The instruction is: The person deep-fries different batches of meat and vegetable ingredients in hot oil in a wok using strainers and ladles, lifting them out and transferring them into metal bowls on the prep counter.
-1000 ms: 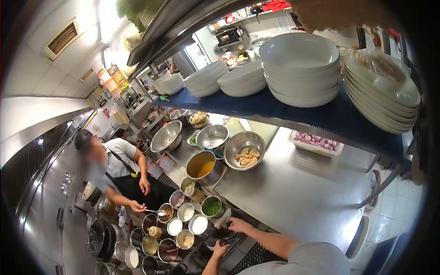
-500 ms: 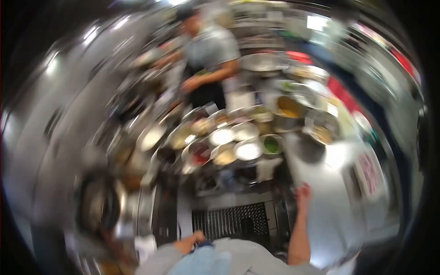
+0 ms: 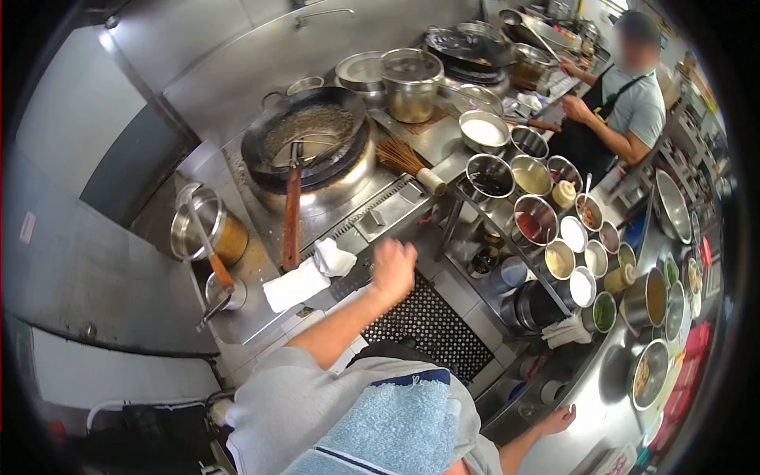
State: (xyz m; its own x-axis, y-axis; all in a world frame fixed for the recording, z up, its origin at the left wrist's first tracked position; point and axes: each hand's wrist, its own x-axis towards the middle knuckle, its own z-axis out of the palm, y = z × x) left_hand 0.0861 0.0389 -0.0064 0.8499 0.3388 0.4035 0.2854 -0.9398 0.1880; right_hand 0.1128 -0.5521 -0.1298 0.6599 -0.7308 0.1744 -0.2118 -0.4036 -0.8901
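Note:
My left hand [image 3: 393, 267] hangs over the floor mat at the front of the stove, holding nothing I can make out; motion blurs its fingers. Nearest to it on the stove's edge are a crumpled white cloth [image 3: 336, 258] and a folded white cloth [image 3: 294, 288]. Behind them a long wooden handle [image 3: 293, 210] slopes out of a dark wok [image 3: 261, 146], and a bamboo brush [image 3: 402, 157] lies to the wok's right. Low on the right, my right hand [image 3: 558, 420] is at the edge of the metal counter [image 3: 582, 392], empty, fingers apart.
A metal pot [image 3: 190, 229] of brownish liquid stands left of the stove. Several bowls of sauces and seasonings, including a red sauce bowl [image 3: 535, 219], crowd a rack on the right. A co-worker [image 3: 625, 107] stands at the far right. A perforated black mat [image 3: 439, 324] covers the floor.
My view has swung left, from the seasoning bowls and counter to the stove. My left hand has risen from my waist out toward the stove front; my right hand remains by the counter.

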